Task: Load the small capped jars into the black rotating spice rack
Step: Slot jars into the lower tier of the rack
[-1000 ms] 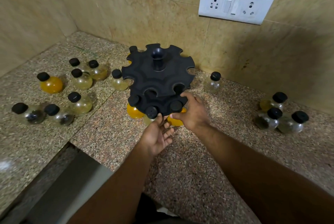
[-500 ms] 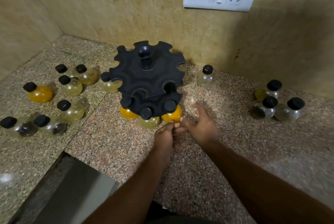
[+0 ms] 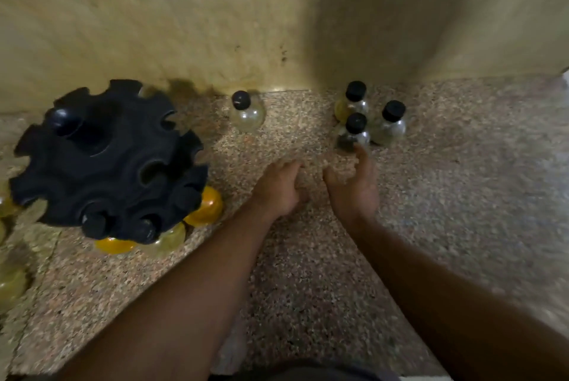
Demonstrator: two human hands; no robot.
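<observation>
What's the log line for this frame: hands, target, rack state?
left hand: empty, open | right hand: empty, reaching nearest jar of three-jar cluster | rack: three jars loaded in front slots | lone jar: by wall

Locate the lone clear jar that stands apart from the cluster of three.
In the head view the lone clear jar stands upright at the foot of the back wall, between the black rack on its left and the cluster of three jars on its right.
</observation>
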